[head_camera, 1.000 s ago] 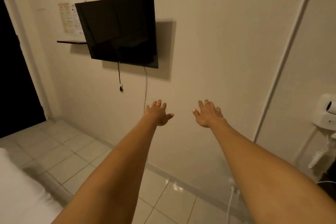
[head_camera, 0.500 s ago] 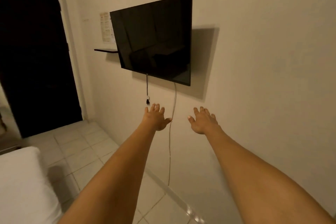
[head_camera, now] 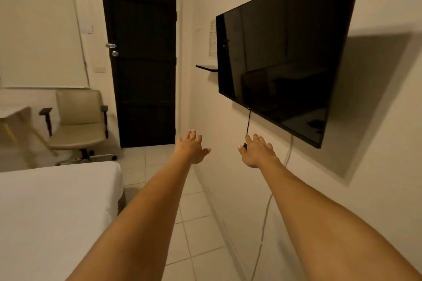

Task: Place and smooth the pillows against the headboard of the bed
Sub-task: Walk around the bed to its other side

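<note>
Reaching forward into the aisle beside the bed (head_camera: 52,207), the left hand (head_camera: 190,149) and right hand (head_camera: 257,151) are spread, each grip holding nothing; no pillows or headboard show, and the left hand is nearer the bed.

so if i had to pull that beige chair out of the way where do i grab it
Take the chair by its two dark wooden armrests, or by the top edge of the backrest. It faces the room with its back to the wall, so come from the front, past the bed corner. It appears to stand on a wheeled base, so it should roll. Both the left hand and right hand are free.
</note>
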{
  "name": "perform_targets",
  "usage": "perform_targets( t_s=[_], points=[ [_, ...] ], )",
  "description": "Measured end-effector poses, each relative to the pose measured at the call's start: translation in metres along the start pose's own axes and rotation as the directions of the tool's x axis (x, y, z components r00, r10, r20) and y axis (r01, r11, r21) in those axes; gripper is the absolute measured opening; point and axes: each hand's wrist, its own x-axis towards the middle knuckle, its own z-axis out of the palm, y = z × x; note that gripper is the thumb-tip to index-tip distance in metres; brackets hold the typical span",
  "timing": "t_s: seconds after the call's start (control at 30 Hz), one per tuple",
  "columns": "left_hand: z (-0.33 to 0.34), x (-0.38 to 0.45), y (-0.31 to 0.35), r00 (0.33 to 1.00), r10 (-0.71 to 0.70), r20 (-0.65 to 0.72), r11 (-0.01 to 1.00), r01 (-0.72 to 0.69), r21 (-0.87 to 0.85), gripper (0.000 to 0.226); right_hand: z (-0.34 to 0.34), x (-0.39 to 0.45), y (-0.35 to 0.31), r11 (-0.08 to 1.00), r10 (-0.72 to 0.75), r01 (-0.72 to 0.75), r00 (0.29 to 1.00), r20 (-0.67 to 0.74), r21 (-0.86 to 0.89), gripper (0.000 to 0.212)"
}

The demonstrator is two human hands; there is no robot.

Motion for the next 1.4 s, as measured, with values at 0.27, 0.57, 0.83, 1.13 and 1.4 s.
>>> perform_targets(
  t_s=[0.27,0.57,0.83,1.13,1.4],
  points=[
    [0.026,0.073,-0.075,0.982,-0.183,0.039,0.983,0.183,0.011,0.073,0.028,0.129,-0.053,0.983,-0.182,0.182,0.982,0.044,0.015,0.064],
    [0.038,0.220,-0.192,0.955,-0.289,0.062,0.957,0.289,0.018,0.074,0.058,0.304,-0.139,0.963,-0.268,0.268,0.963,0.030,0.015,0.063],
    [0.021,0.363,-0.271,0.960,-0.277,0.036,0.961,0.277,0.011,0.073,0.056,0.456,-0.204,0.962,-0.271,0.270,0.963,0.013,0.036,0.064],
    [0.043,0.507,-0.332,0.948,-0.317,0.042,0.949,0.317,0.005,0.074,0.079,0.622,-0.242,0.957,-0.291,0.290,0.956,0.027,0.013,0.065],
    [0.055,0.646,-0.382,0.910,-0.413,0.040,0.910,0.414,-0.024,0.074,0.100,0.780,-0.290,0.918,-0.395,0.395,0.918,0.030,0.029,0.065]
  ],
)
